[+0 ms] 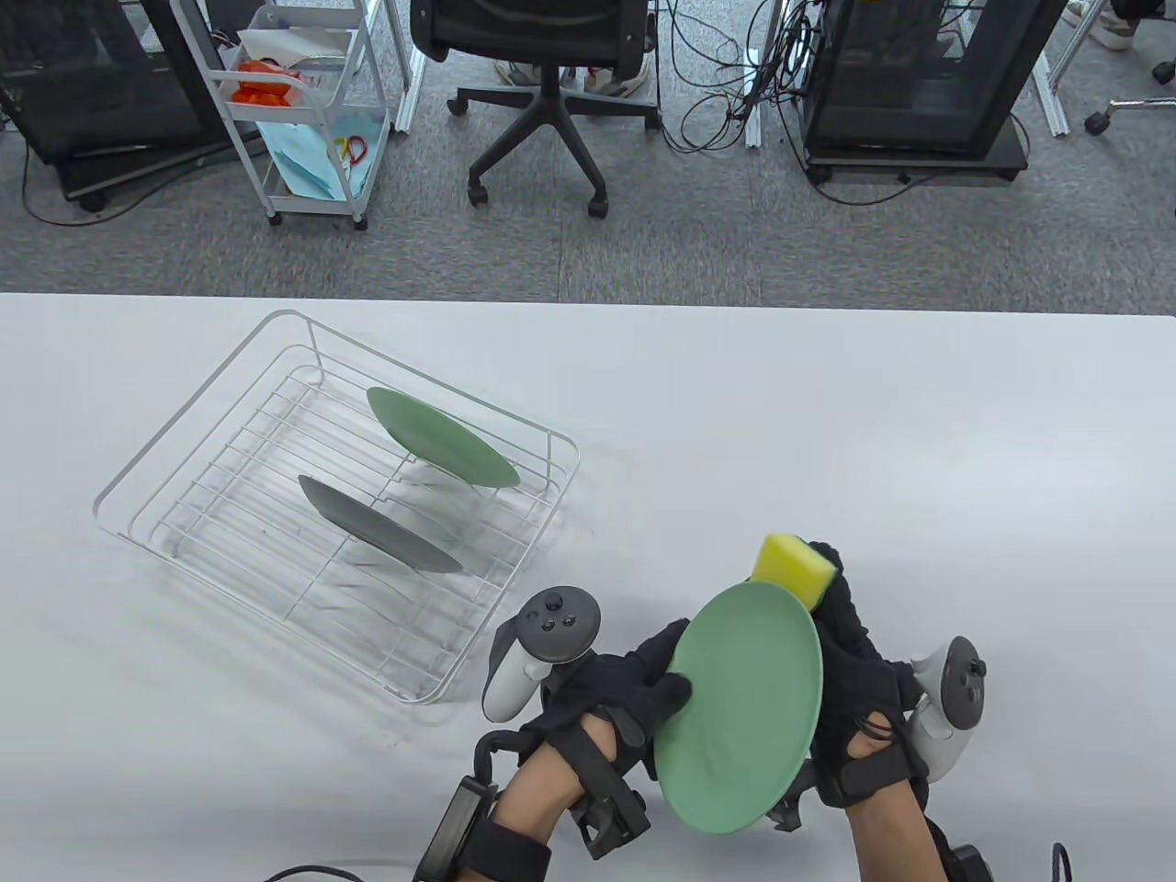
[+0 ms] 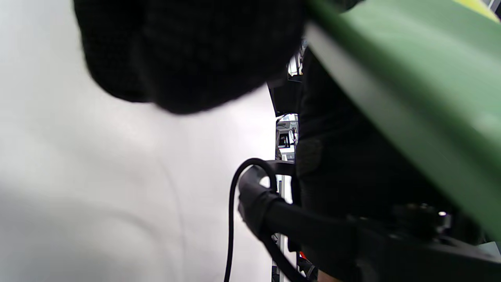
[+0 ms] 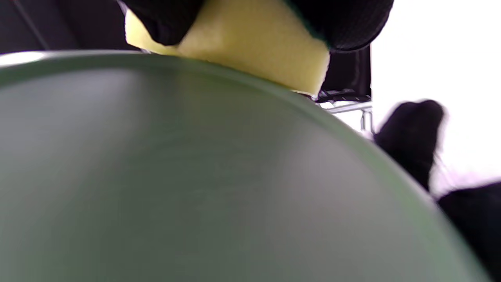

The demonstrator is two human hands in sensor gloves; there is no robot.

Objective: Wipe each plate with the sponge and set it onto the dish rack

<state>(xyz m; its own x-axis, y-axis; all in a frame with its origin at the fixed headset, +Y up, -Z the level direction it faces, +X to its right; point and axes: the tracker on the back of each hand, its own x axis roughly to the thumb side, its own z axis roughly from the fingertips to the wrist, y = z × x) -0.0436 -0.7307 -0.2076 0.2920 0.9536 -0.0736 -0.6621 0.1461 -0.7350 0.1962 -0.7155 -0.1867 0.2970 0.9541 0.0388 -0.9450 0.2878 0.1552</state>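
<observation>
Bright, even table view; wrist views seemingly defocused.

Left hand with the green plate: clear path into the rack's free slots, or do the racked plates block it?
Probably clear. The dish rack sits open-topped beside the left hand; near slots look free.

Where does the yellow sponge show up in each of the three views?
Table view: sponge at lower right, behind the held green plate's far rim.
Left wrist view: only a yellow sliver at the top right corner.
Right wrist view: top centre, under gloved fingers.
Shared landmark: the held green plate.
</observation>
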